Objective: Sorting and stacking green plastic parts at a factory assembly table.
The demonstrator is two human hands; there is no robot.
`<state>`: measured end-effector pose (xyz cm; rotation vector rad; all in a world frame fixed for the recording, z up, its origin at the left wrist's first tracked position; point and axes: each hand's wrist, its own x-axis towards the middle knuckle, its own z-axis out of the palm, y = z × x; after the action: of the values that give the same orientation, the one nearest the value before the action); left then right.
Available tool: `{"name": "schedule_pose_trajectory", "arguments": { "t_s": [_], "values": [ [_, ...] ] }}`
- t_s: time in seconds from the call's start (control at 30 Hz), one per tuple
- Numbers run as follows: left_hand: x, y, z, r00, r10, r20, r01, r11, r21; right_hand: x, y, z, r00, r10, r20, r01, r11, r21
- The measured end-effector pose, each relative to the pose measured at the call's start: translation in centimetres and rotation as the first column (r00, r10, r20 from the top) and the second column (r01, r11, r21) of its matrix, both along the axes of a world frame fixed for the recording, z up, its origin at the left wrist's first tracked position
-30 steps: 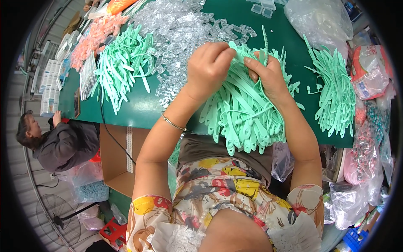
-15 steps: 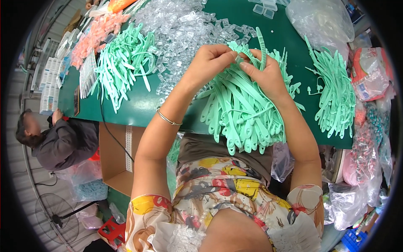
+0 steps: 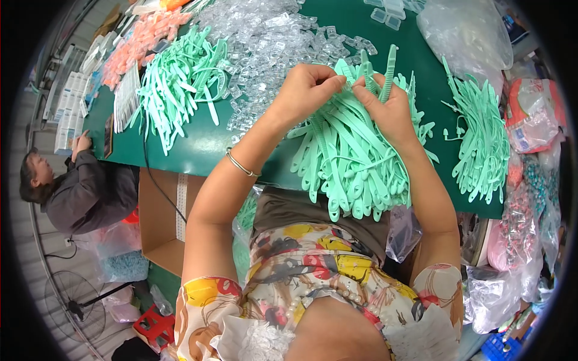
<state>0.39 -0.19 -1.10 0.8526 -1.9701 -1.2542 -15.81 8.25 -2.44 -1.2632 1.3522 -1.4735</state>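
Note:
A thick bunch of mint-green plastic straps [image 3: 355, 159] lies at the table's front edge, fanned toward me, with rounded, slotted ends nearest me. Above its far part, my left hand [image 3: 307, 90] is closed in a pinch; what its fingertips hold is hidden. Just to the right, my right hand [image 3: 388, 113] is closed around green straps. One ridged strap [image 3: 390, 69] stands up past its fingers, and a second strap end [image 3: 365, 67] rises beside the thumb. The two hands are a short gap apart.
Small clear plastic pieces [image 3: 265, 45] heap behind my hands. More green straps lie left [image 3: 174, 84] and right [image 3: 478, 138], with peach pieces [image 3: 144, 39] at far left. A clear bag [image 3: 463, 33] sits back right. A person [image 3: 84, 192] is at the table's left; a cardboard box [image 3: 162, 216] stands below.
My hands have drawn slightly apart, the right one shifting a little to the right. A second strap end now shows upright by the right thumb. The view has shifted slightly.

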Motion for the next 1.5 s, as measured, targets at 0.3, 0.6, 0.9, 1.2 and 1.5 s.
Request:
{"name": "schedule_pose_trajectory", "arguments": {
  "t_s": [0.3, 0.6, 0.9, 1.2, 1.5],
  "values": [
    [-0.7, 0.6, 0.3, 0.997, -0.076, 0.031, 0.073, 0.994, 0.085, 0.1, -0.1, 0.3, 0.999, 0.042, -0.025, -0.042, 0.999, 0.010],
    [0.5, 0.0, 0.5, 0.997, 0.046, -0.070, -0.031, 0.979, 0.203, 0.1, -0.1, 0.0, 0.990, -0.015, -0.138, 0.024, 0.998, 0.063],
    [5.6, -0.6, 0.5, 0.940, -0.007, 0.341, 0.120, 0.942, -0.313, -0.2, -0.1, 0.7, 0.997, 0.006, 0.077, -0.016, 0.991, 0.133],
    [6.0, 0.7, 0.1, 0.761, 0.067, 0.645, 0.347, 0.799, -0.492, -0.4, -0.2, 0.6, 0.979, 0.121, 0.164, -0.130, 0.991, 0.043],
    [5.8, -0.5, 0.2, 0.698, 0.038, 0.715, 0.446, 0.758, -0.476, -0.1, 0.0, 0.9, 0.970, 0.109, 0.218, -0.125, 0.990, 0.060]
  ]
}}
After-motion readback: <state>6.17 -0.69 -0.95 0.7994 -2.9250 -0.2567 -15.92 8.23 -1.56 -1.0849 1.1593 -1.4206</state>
